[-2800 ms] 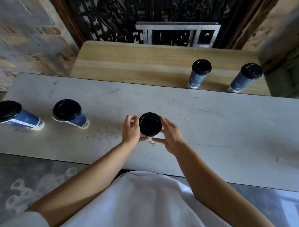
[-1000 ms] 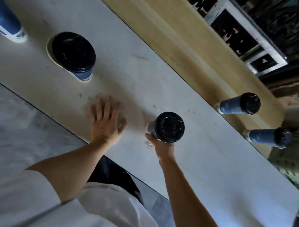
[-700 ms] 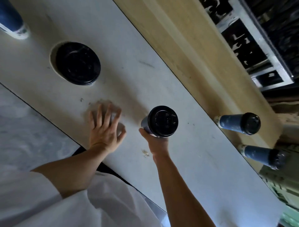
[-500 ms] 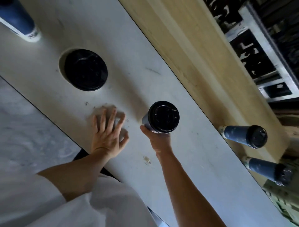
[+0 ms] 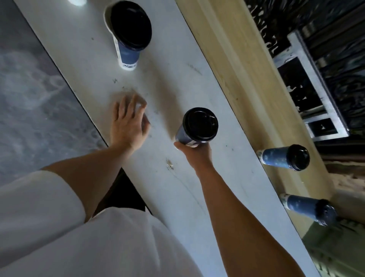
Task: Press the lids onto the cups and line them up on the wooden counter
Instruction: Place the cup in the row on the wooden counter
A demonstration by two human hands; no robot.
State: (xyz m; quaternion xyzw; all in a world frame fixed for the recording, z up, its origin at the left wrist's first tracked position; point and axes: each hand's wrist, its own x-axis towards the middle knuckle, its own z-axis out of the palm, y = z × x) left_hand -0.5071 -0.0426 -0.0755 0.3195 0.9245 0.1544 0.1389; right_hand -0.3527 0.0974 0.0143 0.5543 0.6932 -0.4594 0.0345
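Note:
My right hand (image 5: 194,153) grips a blue paper cup with a black lid (image 5: 199,125) from below, holding it above the white stone table (image 5: 173,83). My left hand (image 5: 128,120) rests on the table beside it, fingers spread and holding nothing. Another lidded blue cup (image 5: 129,35) stands on the white table farther left. Two lidded blue cups (image 5: 284,157) (image 5: 308,208) stand side by side on the wooden counter (image 5: 243,65) beyond the table.
The view is strongly tilted. A dark ornate metal screen with a white frame (image 5: 316,89) runs behind the wooden counter. Grey patterned floor (image 5: 35,83) lies on the near side of the table. A pale object shows at the top edge (image 5: 78,1).
My right hand has carried the lidded cup off the table and toward the wooden counter. My left hand let go of it and settled flat on the table. The camera has tilted.

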